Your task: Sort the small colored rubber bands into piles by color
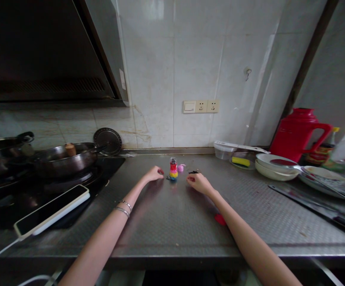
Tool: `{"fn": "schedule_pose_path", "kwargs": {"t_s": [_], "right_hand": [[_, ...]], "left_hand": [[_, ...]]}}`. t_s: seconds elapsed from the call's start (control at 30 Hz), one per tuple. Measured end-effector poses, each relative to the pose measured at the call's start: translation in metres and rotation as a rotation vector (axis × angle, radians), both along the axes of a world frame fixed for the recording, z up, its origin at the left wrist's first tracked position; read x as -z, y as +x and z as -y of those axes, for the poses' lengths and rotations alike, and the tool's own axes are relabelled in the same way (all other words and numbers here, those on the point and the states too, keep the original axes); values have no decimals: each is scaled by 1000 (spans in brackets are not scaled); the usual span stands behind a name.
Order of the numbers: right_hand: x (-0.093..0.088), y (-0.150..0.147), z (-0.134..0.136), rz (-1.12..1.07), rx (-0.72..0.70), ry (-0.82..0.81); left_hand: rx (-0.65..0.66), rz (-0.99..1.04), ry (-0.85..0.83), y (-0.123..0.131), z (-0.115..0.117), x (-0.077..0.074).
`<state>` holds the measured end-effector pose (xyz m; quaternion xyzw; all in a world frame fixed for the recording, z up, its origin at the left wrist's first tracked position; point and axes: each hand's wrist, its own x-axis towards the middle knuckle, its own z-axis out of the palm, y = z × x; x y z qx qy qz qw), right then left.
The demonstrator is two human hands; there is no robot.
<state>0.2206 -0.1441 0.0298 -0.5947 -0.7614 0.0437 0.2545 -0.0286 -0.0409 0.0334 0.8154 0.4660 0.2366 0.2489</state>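
Observation:
In the middle of the metal counter stands a small clear bottle [173, 170], upright, with red, pink, yellow and blue layers inside. My left hand [153, 174] is just left of it, apart from it, its fingers curved with a gap to the thumb. To the bottle's right is my right hand [199, 183], its fingers curled together in a pinch; whatever is in them is hidden. A small dark pile [193, 172] lies just behind that hand. Beside the bottle sits a pink cap [181, 167]. Under my right forearm, a red piece [220, 219] is partly covered.
Pans [66, 161] stand on the black stove at left, with a phone [53, 208] on a cable nearer me. Along the right are a plastic box [224, 151], a yellow sponge [240, 161], stacked bowls [275, 171], a long knife [306, 204] and a red thermos [293, 135].

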Motion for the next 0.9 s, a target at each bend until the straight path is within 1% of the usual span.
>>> {"fn": "schedule_pose_path", "kwargs": {"t_s": [0.17, 0.3, 0.57, 0.77, 0.83, 0.9], "right_hand": [[0, 1, 0, 11, 15, 3], [0, 1, 0, 16, 18, -10], [-1, 1, 1, 21, 12, -5], [-3, 2, 1, 26, 12, -13], [-3, 3, 1, 28, 8, -7], [-3, 4, 1, 27, 5, 4]], "left_hand": [[27, 10, 66, 9, 5, 6], [49, 23, 66, 15, 7, 10], [23, -4, 94, 18, 8, 15], [29, 2, 127, 19, 6, 23], [39, -5, 169, 16, 5, 20], [35, 5, 248, 13, 3, 9]]}}
